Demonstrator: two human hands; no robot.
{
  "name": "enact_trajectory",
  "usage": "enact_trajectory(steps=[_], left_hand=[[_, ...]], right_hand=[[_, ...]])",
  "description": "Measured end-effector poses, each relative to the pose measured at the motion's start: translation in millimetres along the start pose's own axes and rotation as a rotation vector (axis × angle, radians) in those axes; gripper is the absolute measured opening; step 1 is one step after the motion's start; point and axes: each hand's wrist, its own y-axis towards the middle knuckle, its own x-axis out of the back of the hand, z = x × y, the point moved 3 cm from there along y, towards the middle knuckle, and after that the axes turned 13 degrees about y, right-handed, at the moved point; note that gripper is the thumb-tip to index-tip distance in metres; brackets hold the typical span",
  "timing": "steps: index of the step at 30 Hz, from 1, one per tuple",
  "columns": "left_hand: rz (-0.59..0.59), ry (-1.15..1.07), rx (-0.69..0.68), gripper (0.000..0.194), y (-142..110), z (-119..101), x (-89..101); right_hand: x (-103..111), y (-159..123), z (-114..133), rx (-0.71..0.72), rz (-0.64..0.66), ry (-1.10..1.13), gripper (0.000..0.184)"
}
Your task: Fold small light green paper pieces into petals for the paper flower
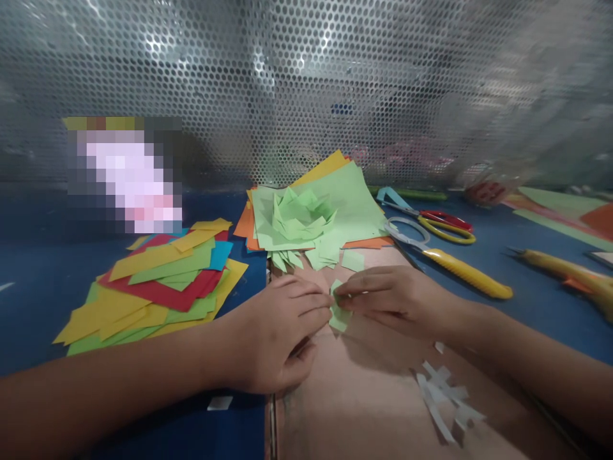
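Slip [339,321]: small light-green paper between both hands, toward the far half of the cardboard [335,412].
Right hand [407,299]: grip drawn together, pinching slip; contact partly hidden.
Left hand [271,335]: across cardboard's left edge, fingertips at slip; can't tell if grip pinches or just steadies.
Slip risk: likely crease or tear if hands pull against each other; could skew if left only rests on it.
Loose green pieces [330,249]: cardboard's far edge, just beyond fingers; a knuckle could scatter them.
Green crown [304,217]: folded paper, on sheets past that edge; points could crush if a hand reaches over carelessly.
White scraps [443,390]: cardboard's near right, by right forearm; a sleeve-less drag could sweep them off.
Colored pile [184,295]: counter [29,326], off cardboard's left edge; left forearm could topple it.
Scissors [445,219], yellow-handled tool [467,273]: cardboard's far right corner; elbow bump could shift them.
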Motion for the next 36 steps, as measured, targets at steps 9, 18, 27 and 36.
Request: enact_trajectory(steps=[9,18,27,36], left_hand=[[0.006,-0.014,-0.010,0.035,-0.5,0.4,-2.0],[0.028,-0.011,-0.033,0.033,0.7,0.2,-2.4],[0.051,-0.022,-0.035,0.031,-0.6,1.4,-2.0],[0.055,-0.027,-0.044,0.032,0.1,1.8,-3.4]], right_hand=[[2.0,2.6,3.8,-0.021,0.026,-0.022,0.030],[0.4,-1.3,-1.3,-0.019,0.029,-0.005,0.030],[1.5,0.2,0.5,-0.011,0.059,-0.049,0.031],[0.7,0.3,-0.8,-0.013,0.059,-0.032,0.031]])
